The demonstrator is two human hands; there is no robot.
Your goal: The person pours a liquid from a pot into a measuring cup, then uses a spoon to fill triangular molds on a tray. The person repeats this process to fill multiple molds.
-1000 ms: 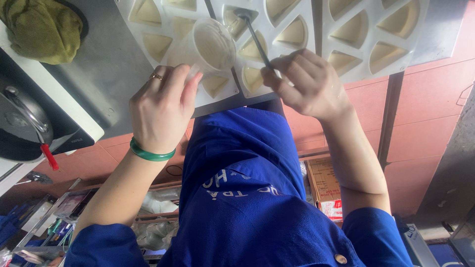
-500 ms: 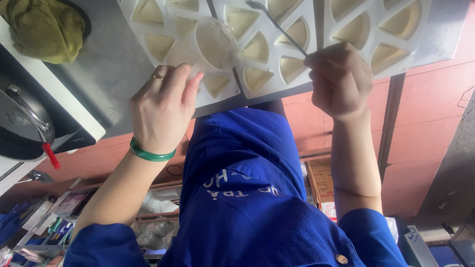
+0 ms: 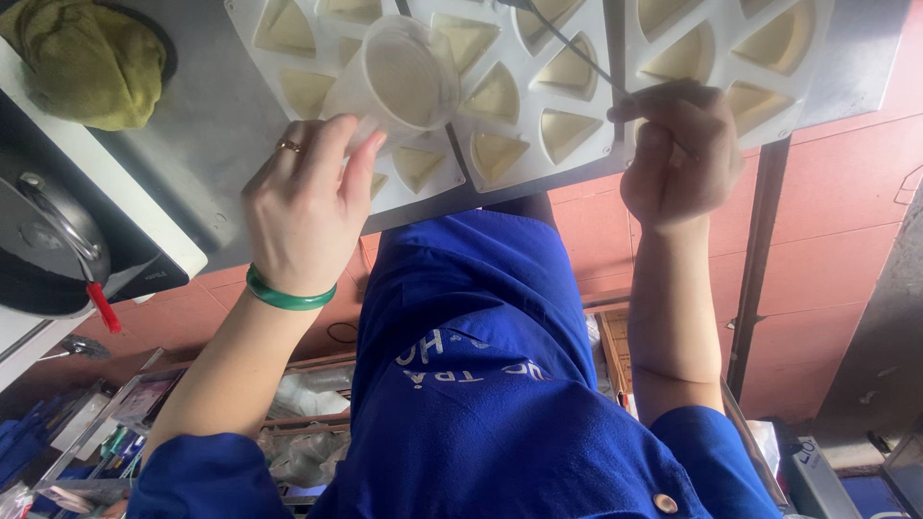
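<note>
Plastic cup (image 3: 399, 77) pinched in left-hand fingers (image 3: 332, 159) (right-hand fingers (image 3: 663, 120) pinching thin tool (image 3: 577, 53)).

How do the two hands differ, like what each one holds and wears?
The left hand grips a clear plastic cup of pale liquid, tilted over the white mould; the right hand pinches a thin metal utensil. The left hand wears a ring and a green bangle; the right hand shows neither. Both hands work over the mould's triangular cavities.
</note>
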